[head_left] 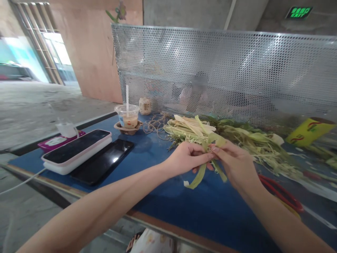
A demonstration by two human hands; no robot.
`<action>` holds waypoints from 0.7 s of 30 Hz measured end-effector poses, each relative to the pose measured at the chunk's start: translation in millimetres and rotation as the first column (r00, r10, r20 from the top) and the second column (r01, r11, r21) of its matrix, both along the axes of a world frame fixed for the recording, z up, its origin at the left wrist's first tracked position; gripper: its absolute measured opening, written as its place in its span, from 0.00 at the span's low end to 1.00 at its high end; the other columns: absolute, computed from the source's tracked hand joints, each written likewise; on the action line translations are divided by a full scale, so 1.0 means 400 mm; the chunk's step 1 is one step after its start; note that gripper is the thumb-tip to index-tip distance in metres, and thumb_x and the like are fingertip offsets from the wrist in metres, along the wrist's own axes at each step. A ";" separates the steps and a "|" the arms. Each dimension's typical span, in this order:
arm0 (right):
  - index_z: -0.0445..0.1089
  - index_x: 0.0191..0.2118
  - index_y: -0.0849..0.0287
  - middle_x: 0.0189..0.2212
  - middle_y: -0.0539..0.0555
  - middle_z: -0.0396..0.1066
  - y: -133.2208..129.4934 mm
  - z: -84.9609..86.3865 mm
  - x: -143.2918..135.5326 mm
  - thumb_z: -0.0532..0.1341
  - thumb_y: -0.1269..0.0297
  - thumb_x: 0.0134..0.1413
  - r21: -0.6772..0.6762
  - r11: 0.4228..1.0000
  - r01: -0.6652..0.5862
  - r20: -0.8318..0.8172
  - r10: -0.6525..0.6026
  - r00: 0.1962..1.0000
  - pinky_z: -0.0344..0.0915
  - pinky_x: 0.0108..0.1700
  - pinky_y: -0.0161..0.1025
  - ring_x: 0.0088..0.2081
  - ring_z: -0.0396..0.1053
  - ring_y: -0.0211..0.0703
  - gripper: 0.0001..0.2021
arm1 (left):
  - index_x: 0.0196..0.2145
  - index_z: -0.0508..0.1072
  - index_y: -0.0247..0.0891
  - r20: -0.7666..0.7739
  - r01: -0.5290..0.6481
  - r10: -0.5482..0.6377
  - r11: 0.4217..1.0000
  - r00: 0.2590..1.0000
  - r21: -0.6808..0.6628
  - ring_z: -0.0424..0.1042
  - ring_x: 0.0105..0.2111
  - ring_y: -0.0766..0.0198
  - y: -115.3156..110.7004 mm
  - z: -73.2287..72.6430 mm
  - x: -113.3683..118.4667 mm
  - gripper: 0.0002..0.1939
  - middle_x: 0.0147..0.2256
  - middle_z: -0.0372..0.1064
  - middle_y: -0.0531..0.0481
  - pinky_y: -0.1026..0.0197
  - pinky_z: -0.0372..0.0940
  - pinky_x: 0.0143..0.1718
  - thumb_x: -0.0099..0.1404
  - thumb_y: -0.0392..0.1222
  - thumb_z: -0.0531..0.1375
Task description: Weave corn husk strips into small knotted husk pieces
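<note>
My left hand (186, 159) and my right hand (234, 161) meet above the blue table, fingertips nearly touching. Both are closed on a small bundle of green leaf strips (200, 175), whose ends hang below the fingers; one strip curls to the left with a pale tip. A piece of leaf also sticks up between the hands. Just behind them lies a heap of pale and green leaves (193, 126), and more long green leaves (271, 154) spread to the right.
On the blue table (184, 211) are a drink cup with straw (128, 117), a jar (145, 106), tangled twine (156, 126), two phones (79, 146) (105, 161), red-handled scissors (283, 193) and a yellow roll (309, 131). A perforated metal screen (223, 66) stands behind, a person beyond it.
</note>
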State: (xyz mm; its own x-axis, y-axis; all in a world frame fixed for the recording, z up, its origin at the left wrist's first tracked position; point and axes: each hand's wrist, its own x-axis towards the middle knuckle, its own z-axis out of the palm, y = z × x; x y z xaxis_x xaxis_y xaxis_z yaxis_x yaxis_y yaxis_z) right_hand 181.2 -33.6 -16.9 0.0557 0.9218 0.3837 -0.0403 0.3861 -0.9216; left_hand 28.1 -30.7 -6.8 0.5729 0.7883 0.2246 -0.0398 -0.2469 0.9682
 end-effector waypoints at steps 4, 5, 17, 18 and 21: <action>0.71 0.22 0.57 0.26 0.51 0.68 -0.009 0.008 -0.001 0.67 0.61 0.35 -0.046 0.999 0.022 -0.016 -0.023 1.000 0.66 0.31 0.38 0.28 0.66 0.40 0.07 | 0.27 0.73 0.31 -0.017 0.002 -0.002 1.000 1.000 -0.008 0.56 0.15 0.77 -0.001 0.003 -0.002 0.13 0.26 0.73 0.48 0.71 0.54 0.16 0.56 0.46 0.58; 0.71 0.23 0.58 0.25 0.51 0.68 -0.010 0.013 0.000 0.67 0.60 0.36 -0.073 0.997 -0.005 -0.003 0.005 1.000 0.66 0.29 0.38 0.27 0.66 0.39 0.08 | 0.28 0.73 0.31 -0.023 -0.008 0.008 1.000 1.000 -0.008 0.56 0.15 0.77 -0.001 0.003 -0.004 0.13 0.26 0.73 0.48 0.71 0.54 0.17 0.56 0.46 0.58; 0.66 0.22 0.58 0.18 0.47 0.65 -0.003 0.038 0.048 0.60 0.61 0.47 -0.065 0.985 -0.159 0.595 0.166 0.786 0.62 0.26 0.33 0.21 0.63 0.35 0.08 | 0.28 0.74 0.31 -0.070 -0.151 0.162 0.978 0.984 0.141 0.57 0.16 0.75 0.033 0.010 -0.039 0.15 0.26 0.72 0.47 0.69 0.54 0.17 0.54 0.48 0.59; 0.66 0.21 0.58 0.18 0.48 0.65 -0.005 0.043 0.050 0.60 0.61 0.47 -0.050 0.986 -0.158 0.612 0.155 0.776 0.62 0.26 0.33 0.22 0.64 0.35 0.09 | 0.28 0.74 0.31 -0.075 -0.157 0.169 0.976 0.983 0.150 0.57 0.16 0.75 0.033 0.012 -0.040 0.15 0.26 0.72 0.47 0.69 0.54 0.17 0.54 0.48 0.59; 0.66 0.20 0.58 0.18 0.49 0.66 -0.012 0.053 0.051 0.60 0.60 0.47 -0.034 0.987 -0.155 0.634 0.141 0.760 0.64 0.27 0.34 0.22 0.65 0.37 0.10 | 0.26 0.74 0.31 -0.066 -0.170 0.182 0.973 0.981 0.153 0.55 0.17 0.76 0.031 0.015 -0.043 0.15 0.24 0.72 0.48 0.70 0.51 0.17 0.54 0.48 0.60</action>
